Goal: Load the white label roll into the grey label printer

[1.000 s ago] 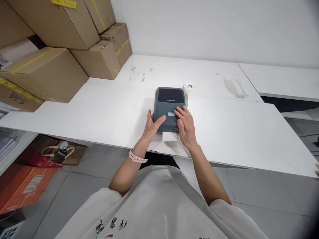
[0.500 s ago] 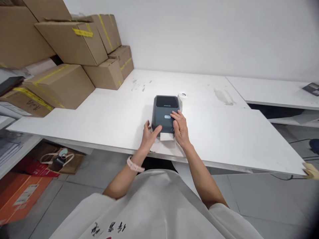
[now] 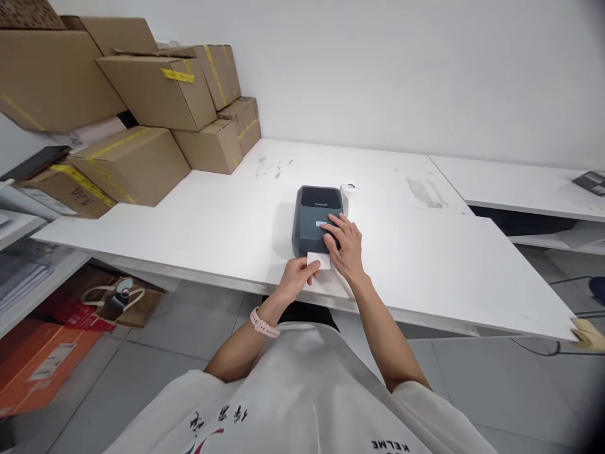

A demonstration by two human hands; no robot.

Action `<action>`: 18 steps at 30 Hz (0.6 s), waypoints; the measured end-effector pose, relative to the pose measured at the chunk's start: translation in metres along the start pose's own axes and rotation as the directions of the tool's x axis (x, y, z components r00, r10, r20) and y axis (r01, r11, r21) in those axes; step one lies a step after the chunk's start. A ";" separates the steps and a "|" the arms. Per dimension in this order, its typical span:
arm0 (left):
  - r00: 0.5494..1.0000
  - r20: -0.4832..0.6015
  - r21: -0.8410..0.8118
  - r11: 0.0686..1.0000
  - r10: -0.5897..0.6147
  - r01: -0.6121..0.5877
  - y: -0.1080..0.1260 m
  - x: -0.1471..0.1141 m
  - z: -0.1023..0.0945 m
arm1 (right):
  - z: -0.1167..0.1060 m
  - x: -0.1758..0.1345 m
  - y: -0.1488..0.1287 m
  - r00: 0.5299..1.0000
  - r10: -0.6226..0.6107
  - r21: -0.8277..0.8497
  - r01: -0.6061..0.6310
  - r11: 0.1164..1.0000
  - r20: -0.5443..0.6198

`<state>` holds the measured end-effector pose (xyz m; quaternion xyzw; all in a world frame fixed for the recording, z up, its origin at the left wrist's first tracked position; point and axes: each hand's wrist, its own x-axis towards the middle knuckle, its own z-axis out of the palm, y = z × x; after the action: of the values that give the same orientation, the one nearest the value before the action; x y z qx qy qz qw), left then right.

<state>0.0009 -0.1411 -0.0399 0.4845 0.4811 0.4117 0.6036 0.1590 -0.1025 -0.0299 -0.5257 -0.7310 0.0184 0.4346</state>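
Observation:
A dark grey label printer (image 3: pixel 309 236) stands on the white table near its front edge. From its front slot a white paper label (image 3: pixel 314 259) sticks out. My left hand (image 3: pixel 297 275) pinches this label between thumb and fingers, just below the printer. On the printer's top right side rests my right hand (image 3: pixel 347 246), fingers apart, with a fingertip at the light-coloured button (image 3: pixel 321 224). Behind the printer's right side sits a white roll (image 3: pixel 348 188), partly hidden by the printer.
Cardboard boxes (image 3: pixel 135 164) with yellow tape are stacked at the table's left end. The white table (image 3: pixel 425 265) extends to the right, joining another surface that holds a dark box (image 3: pixel 590 182). Below on the left are an orange box (image 3: pixel 42 366) and a paper bag (image 3: pixel 142 306).
My left hand has moved from the printer's left side to its front and now grips the label. The right hand stays on the printer, a finger now at the button. The view has shifted slightly.

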 end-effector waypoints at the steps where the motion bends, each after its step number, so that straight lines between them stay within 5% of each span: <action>1: 1.000 0.001 0.018 1.000 0.010 -0.010 -0.001 -0.001 -0.001 | -0.001 0.002 -0.002 1.000 0.004 -0.049 -0.003 0.999 0.010; 6: 0.998 -0.021 0.051 0.997 0.060 -0.059 0.003 -0.004 -0.016 | -0.010 0.010 -0.004 0.995 0.037 0.012 -0.038 0.999 0.096; 10: 0.970 -0.190 -0.001 0.989 0.148 -0.151 0.019 0.004 -0.047 | -0.018 0.005 0.006 0.997 0.031 0.198 -0.045 0.979 0.072; 14: 0.920 -0.324 -0.012 0.971 0.221 -0.237 0.044 0.036 -0.071 | -0.021 0.014 0.014 0.999 -0.043 0.179 0.041 0.983 0.005; 18: 0.910 -0.337 0.035 0.969 0.241 -0.244 0.063 0.089 -0.068 | -0.021 0.066 0.016 0.988 -0.097 0.161 0.115 0.980 -0.119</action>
<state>-0.0496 -0.0302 0.0015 0.4601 0.5120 0.5625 0.4580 0.1804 -0.0521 0.0162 -0.4479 -0.7287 0.0273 0.5173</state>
